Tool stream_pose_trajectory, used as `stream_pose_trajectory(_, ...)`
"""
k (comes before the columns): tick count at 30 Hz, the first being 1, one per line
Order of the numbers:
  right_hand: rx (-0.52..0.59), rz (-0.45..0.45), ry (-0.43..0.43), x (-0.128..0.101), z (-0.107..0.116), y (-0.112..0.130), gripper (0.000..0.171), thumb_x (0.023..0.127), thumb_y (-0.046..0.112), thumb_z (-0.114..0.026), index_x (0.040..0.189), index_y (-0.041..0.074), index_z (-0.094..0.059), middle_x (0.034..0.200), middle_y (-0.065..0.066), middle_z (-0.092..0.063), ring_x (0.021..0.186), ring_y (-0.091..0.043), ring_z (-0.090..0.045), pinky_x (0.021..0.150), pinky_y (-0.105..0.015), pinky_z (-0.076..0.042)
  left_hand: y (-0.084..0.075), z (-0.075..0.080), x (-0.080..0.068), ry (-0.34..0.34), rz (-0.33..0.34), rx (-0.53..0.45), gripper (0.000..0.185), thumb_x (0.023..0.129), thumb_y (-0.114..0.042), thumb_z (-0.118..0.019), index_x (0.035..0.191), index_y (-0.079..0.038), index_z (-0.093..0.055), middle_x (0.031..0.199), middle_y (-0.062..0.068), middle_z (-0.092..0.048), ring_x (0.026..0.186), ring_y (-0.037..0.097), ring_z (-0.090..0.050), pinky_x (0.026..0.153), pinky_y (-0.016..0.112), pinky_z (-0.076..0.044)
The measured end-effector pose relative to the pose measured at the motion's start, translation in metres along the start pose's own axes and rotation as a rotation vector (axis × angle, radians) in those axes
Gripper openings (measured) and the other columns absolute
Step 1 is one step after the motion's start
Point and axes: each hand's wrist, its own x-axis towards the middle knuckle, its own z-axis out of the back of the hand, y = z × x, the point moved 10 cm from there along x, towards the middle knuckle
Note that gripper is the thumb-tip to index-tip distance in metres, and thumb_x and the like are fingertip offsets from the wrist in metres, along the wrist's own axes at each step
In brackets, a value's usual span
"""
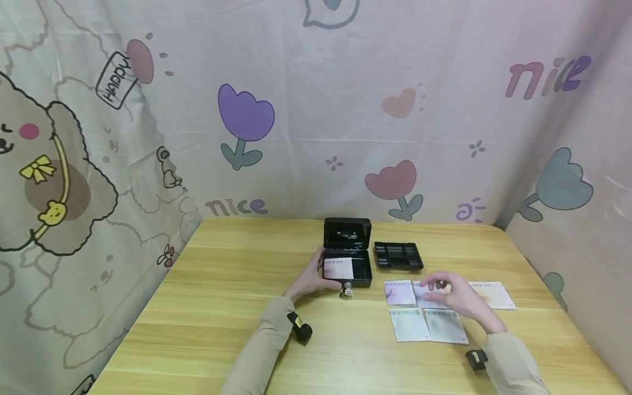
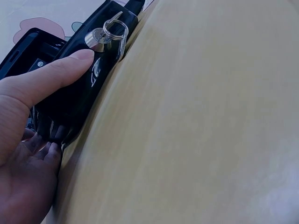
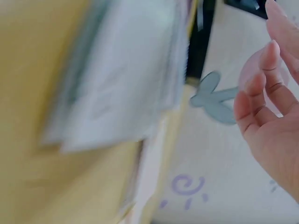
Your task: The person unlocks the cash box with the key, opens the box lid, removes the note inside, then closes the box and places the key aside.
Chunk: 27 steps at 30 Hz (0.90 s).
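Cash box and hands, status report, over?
Left hand grips open cash box, one note inside. Right hand open, above the notes on the table. Nothing in the way.

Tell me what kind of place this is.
Likely a staged recording booth, not a shop: a wooden table hemmed in by cartoon-print cloth backdrop, with a black cash box, its tray and banknote-like slips laid out.
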Motion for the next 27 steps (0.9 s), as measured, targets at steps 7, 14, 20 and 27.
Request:
stream_pose_trajectory(7, 0.008, 0.08, 0.105, 0.042, -0.019, 0.043, 0.029, 0.085, 0.015, -0.078, 0.112, 0.007, -0.073, 0.11, -0.011, -0.075, 0.099, -0.019, -0.068, 0.091, -0.043, -0.059, -0.001, 0.002, -0.002, -0.003, 0.015, 0.025, 0.129, 0.073, -0.019, -0.091, 0.162, -0.003, 0.001, 0.17, 0.02, -0.003, 0.156, 0.04, -0.014, 0.128, 0.051, -0.018)
stream_pose_trajectory(14, 0.059, 0.152, 0.263, 0.087, -0.058, 0.076, 0.033, 0.089, 0.008, -0.074, 0.121, 0.0, -0.069, 0.121, -0.02, -0.072, 0.111, -0.037, -0.069, 0.099, -0.049, -0.056, -0.003, 0.003, -0.002, -0.017, 0.003, 0.035, 0.126, 0.073, -0.018, -0.091, 0.162, -0.003, -0.003, 0.169, 0.021, -0.008, 0.156, 0.04, -0.017, 0.128, 0.051, -0.019)
stream_pose_trajectory(20, 0.153, 0.049, 0.357, 0.116, -0.094, 0.074, 0.04, 0.093, 0.006, -0.07, 0.131, -0.003, -0.063, 0.132, -0.022, -0.066, 0.122, -0.038, -0.064, 0.105, -0.053, -0.053, -0.002, 0.002, -0.001, -0.011, -0.009, 0.041, 0.127, 0.072, -0.022, -0.092, 0.162, -0.006, -0.004, 0.17, 0.019, -0.01, 0.156, 0.039, -0.019, 0.128, 0.054, -0.02)
stream_pose_trajectory(27, 0.212, 0.058, 0.402, 0.137, -0.126, 0.068, 0.042, 0.092, 0.002, -0.068, 0.133, -0.007, -0.06, 0.135, -0.024, -0.064, 0.129, -0.042, -0.059, 0.105, -0.053, -0.053, 0.0, 0.001, -0.002, -0.008, 0.017, 0.051, 0.128, 0.073, -0.026, -0.091, 0.162, -0.006, -0.002, 0.17, 0.019, -0.006, 0.156, 0.039, -0.017, 0.128, 0.054, -0.02)
